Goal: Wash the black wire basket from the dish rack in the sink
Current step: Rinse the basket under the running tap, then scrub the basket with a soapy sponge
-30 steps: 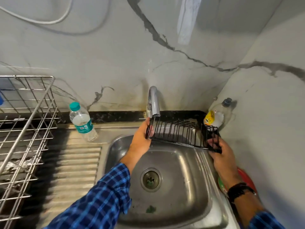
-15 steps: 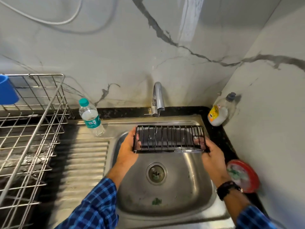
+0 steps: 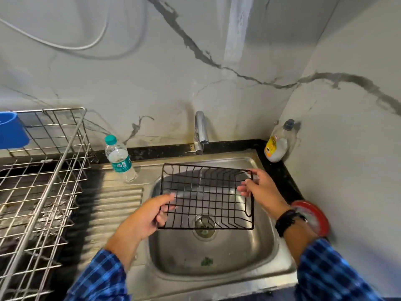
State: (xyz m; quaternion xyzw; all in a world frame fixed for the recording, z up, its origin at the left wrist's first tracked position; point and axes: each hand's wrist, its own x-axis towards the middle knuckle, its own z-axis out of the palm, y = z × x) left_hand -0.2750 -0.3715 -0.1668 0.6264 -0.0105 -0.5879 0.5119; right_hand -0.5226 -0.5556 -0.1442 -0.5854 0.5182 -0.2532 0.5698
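Now the black wire basket (image 3: 207, 195) has turned since half a second ago: before I saw it almost edge-on, and now its open grid faces up at me, lower over the bowl. My left hand (image 3: 144, 216) has slid to the near left corner and pinches the rim wire there, thumb on top, fingers curled under. My right hand (image 3: 261, 189) is at the far right corner. Its fingers (image 3: 246, 187) are spread and touch the rim, but I cannot tell if they grip it tight.

I hold the basket up over the sink (image 3: 269, 255), not resting on it. A thin stream of water falls from the tap (image 3: 200, 132) and passes through the far part of the grid. Through the wires I see the drain (image 3: 205, 228). A small green scrap (image 3: 206, 261) lies on the sink floor near me.

On the left is the steel dish rack (image 3: 43, 181), with a blue cup (image 3: 12, 132) at its far corner. A water bottle (image 3: 119, 158) with a green cap stands between the rack and the tap. In the right corner stands a soap bottle (image 3: 278, 144). A red round tub (image 3: 312, 216) sits by my right wrist, which has a black band (image 3: 287, 220).
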